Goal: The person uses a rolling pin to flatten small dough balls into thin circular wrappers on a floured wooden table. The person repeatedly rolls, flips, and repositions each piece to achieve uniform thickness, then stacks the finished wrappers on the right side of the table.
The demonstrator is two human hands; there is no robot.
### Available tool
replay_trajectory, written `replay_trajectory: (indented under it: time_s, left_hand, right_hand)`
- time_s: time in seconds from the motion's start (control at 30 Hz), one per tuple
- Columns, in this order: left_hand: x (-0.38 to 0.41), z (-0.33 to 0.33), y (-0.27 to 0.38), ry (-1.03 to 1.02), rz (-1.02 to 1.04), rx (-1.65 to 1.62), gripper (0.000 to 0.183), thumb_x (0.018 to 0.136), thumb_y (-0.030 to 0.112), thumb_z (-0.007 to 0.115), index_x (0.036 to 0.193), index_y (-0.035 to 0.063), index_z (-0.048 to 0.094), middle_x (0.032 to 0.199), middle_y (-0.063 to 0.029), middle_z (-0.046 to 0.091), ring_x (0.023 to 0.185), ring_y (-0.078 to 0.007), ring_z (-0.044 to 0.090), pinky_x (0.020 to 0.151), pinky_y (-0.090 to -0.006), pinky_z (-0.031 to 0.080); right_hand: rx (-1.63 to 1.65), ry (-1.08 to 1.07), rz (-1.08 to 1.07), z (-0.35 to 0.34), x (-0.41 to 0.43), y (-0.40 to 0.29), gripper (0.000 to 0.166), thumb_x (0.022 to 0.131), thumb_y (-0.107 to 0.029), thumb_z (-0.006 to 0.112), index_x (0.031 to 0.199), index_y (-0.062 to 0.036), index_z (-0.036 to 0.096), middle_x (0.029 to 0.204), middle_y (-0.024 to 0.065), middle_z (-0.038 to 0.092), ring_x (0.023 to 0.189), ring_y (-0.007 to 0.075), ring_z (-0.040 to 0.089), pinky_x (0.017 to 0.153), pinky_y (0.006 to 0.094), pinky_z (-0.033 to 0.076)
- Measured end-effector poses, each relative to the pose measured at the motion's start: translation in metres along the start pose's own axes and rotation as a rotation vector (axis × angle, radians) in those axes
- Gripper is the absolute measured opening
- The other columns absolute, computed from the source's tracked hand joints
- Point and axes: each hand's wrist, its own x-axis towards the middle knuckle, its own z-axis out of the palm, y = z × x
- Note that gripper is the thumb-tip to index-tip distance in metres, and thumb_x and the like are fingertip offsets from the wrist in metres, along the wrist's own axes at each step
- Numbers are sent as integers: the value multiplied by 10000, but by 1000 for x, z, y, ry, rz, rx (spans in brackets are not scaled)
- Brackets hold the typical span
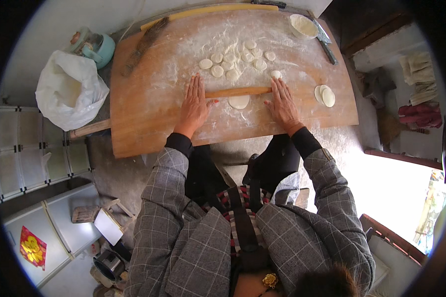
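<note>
A wooden rolling pin [238, 91] lies crosswise on a floured wooden board [152, 118]. My left hand [196, 102] rests flat over its left end, fingers pointing away from me. Over the right end lies my right hand [282, 103], also flat. A flattened round of dough [239, 102] shows at the pin's near side, between the hands. Beyond the pin several small dough discs [217, 71] sit among loose flour, one of them [276, 74] by my right fingertips. To the right, several thin rolled wrappers [327, 97] overlap on the board.
A bowl of flour [304, 26] stands at the back right beside a knife [329, 52]. A brush [145, 46] lies at the back left, near a long yellow strip [212, 14]. Left of the board are an open white plastic bag [68, 94] and a light-blue kettle [103, 50].
</note>
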Motion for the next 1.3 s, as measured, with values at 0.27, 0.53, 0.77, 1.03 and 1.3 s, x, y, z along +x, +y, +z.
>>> replay_trajectory:
  time_s: [0.27, 0.53, 0.77, 1.03, 1.3]
  left_hand:
    - [-15, 1, 4, -57, 3, -55, 902, 926, 386, 619, 1545, -66, 143, 1621, -244, 174, 1505, -391, 181, 1231, -481, 163]
    - [-48, -11, 17, -117, 60, -140, 909, 898, 366, 665, 1535, -64, 179, 1619, -234, 192, 1507, -381, 180, 1234, -480, 156]
    - [3, -11, 2, -70, 9, -40, 897, 922, 404, 629, 1539, -59, 171, 1614, -241, 198, 1502, -371, 199, 1229, -480, 171]
    - [1, -2, 2, -16, 12, -74, 886, 930, 423, 612, 1558, -15, 166, 1620, -220, 204, 1501, -372, 201, 1226, -486, 181]
    - [-45, -9, 11, -115, 65, -123, 864, 924, 373, 626, 1564, 8, 174, 1634, -178, 192, 1510, -363, 181, 1233, -491, 162]
  right_hand:
    - [15, 24, -21, -6, -16, 1, 648, 948, -234, 594, 1487, 6, 328, 1545, 222, 349, 1441, 400, 318, 1197, 478, 241]
    - [67, -101, 35, -15, -48, -13, 642, 934, -219, 607, 1474, 20, 352, 1537, 217, 372, 1458, 385, 298, 1203, 477, 232]
    - [5, 12, -8, 0, -8, 5, 635, 942, -221, 599, 1467, 35, 349, 1526, 234, 376, 1439, 391, 323, 1193, 478, 254]
    - [0, 28, 13, -4, 3, -2, 642, 954, -238, 590, 1474, 41, 338, 1544, 231, 352, 1445, 403, 306, 1195, 475, 248]
    - [76, -150, -7, -20, -46, -19, 634, 962, -216, 563, 1492, 35, 320, 1557, 240, 328, 1467, 406, 275, 1209, 494, 214]
